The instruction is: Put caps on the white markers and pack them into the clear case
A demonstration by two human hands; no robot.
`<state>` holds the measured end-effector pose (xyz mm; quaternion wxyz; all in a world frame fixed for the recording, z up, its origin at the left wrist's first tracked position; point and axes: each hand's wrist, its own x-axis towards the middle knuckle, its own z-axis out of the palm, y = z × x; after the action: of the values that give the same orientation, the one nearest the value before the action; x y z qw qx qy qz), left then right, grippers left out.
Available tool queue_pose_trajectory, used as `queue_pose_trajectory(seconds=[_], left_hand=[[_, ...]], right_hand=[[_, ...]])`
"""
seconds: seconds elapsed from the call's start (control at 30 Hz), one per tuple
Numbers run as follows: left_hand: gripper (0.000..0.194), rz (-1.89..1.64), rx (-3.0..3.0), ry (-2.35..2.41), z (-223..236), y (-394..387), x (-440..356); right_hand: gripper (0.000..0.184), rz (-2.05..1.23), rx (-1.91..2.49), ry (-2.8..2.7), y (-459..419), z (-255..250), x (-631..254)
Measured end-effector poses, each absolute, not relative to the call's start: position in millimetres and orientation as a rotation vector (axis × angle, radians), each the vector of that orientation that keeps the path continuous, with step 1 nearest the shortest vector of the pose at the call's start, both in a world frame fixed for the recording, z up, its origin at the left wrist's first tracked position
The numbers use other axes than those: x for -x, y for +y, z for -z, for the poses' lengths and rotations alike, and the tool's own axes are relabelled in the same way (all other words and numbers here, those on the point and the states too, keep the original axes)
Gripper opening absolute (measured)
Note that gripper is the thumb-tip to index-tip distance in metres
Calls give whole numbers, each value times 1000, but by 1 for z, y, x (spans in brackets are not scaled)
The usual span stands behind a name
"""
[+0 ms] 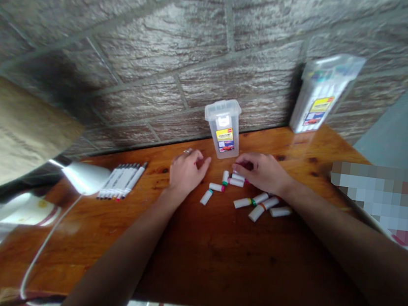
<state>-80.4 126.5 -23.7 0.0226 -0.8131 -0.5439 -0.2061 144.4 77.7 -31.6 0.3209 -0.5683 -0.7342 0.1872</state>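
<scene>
My left hand (187, 172) rests on the wooden table, fingers loosely bent and thumb apart, holding nothing that I can see. To its right, my right hand (263, 172) has thumb and fingertips pinched at a white marker cap (235, 175), mostly hidden by the fingers. Close below lie more white caps with coloured bands: a green-banded cap (225, 177), a pink-banded cap (216, 187) and a blue-banded cap (206, 196). Several others, such as an orange-banded cap (257, 212), are scattered under my right wrist. Behind the hands stands a clear plastic marker case (213, 124) with a label.
A second case (312, 102), filled with markers, stands against the stone-patterned wall at right. Several white markers (121, 180) lie in a row at left, beside a white lamp (85, 178) with a cord (46, 243). A brown paper bag (13, 134) is at far left.
</scene>
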Motion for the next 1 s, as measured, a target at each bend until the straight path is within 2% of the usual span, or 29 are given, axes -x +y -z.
queue_pose_trajectory(seconds=[0.13, 0.3, 0.43, 0.73, 1.0], left_hand=[[41, 219, 2128, -2141, 7, 136, 114], [43, 74, 2014, -2338, 7, 154, 152], [39, 45, 2100, -2208, 11, 146, 135], [36, 233, 2657, -1549, 25, 117, 78], [37, 391, 2767, -1462, 30, 122, 81]], right_hand=[[17, -501, 1508, -1926, 78, 31, -146], [15, -534, 1511, -1924, 76, 29, -145], [15, -535, 1538, -1920, 76, 27, -145], [16, -500, 1525, -1923, 79, 31, -145], [19, -482, 1514, -1953, 80, 32, -146]])
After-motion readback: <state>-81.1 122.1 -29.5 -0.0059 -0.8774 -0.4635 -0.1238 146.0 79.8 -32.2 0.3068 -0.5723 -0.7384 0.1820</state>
